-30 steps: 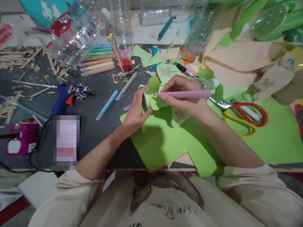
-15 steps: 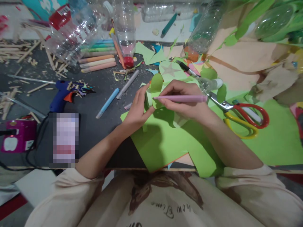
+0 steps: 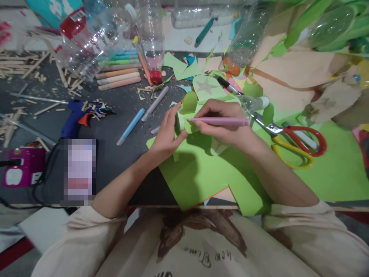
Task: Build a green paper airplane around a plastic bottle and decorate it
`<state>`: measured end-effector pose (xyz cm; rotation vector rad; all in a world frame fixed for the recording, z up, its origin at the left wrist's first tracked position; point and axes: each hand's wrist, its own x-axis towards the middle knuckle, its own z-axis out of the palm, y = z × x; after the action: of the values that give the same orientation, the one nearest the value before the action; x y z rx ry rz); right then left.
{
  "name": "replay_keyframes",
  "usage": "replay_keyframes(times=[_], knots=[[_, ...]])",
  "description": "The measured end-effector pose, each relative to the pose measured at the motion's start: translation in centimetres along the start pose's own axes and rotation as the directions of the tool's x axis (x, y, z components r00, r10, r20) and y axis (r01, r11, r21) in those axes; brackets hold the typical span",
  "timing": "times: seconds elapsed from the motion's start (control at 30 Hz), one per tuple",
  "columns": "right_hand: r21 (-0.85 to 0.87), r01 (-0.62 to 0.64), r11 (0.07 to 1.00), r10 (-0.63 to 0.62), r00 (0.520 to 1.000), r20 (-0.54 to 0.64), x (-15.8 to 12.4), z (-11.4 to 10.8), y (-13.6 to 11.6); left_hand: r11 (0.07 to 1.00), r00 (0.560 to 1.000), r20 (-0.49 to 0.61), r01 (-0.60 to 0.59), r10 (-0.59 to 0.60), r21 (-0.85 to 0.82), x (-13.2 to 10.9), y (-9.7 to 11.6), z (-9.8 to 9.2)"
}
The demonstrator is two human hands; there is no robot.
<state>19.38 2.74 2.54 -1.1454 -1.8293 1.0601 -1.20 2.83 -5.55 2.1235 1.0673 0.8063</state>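
Observation:
My right hand (image 3: 223, 119) is closed around a pink felt-tip pen (image 3: 227, 121), its tip against a small green paper cut-out (image 3: 190, 103) with rounded lobes. My left hand (image 3: 170, 130) grips that cut-out at its left edge, thumb below and fingers behind. Under both hands lies a large sheet of bright green paper (image 3: 219, 181). A pale green piece with a grey star (image 3: 206, 87) rests just beyond the cut-out. Scissors with red and yellow handles (image 3: 302, 140) lie to the right of my right hand.
A blue hot glue gun (image 3: 72, 117), a phone (image 3: 79, 169) and a purple box (image 3: 24, 165) are at the left. Felt-tip pens (image 3: 131, 127) lie mid-table. Plastic bottles (image 3: 151, 38) and wooden sticks (image 3: 21, 63) stand or lie behind. Crumpled peach paper (image 3: 291, 73) covers the back right.
Almost nothing differs. The view has shifted very slightly, while both hands keep their hold and the pen tip stays at the cut-out.

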Motion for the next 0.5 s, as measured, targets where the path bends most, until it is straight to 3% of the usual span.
replay_keyframes(times=[0.33,0.5], knots=[[-0.018,0.075,0.997,-0.076,0.995,-0.06,-0.06,0.1,0.3,1.0,1.0,-0.012,0.001,-0.001,-0.011,0.07,0.2,0.04],[-0.061,0.043,0.997,-0.047,0.997,-0.058,-0.09,-0.16,0.46,1.0,1.0,-0.002,0.001,-0.001,-0.007,0.12,0.42,-0.05]])
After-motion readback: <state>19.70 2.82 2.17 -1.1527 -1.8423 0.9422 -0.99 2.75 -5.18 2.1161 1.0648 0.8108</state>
